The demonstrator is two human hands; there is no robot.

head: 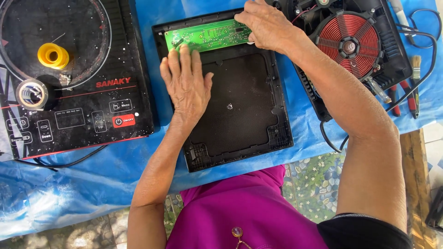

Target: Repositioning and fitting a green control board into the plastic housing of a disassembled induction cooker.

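Green circuit board [210, 36] at 12 o'clock on black cover [240, 110] | left hand [185, 85] flat, fingers together, pressing it steady | right hand [264, 25] fingers curled on its right end | coil [349, 44] at 2 o'clock

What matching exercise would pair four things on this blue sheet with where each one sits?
Things:
1. circuit board
2. yellow spool
3. red coil
4. brush

Places:
A. far right, beside the red-handled pliers
B. inside the open casing at upper right
C. on the glass cooktop at left
D. at the top of the black panel, under both hands, left hand and right hand

Pairs: 1-D, 2-C, 3-B, 4-A
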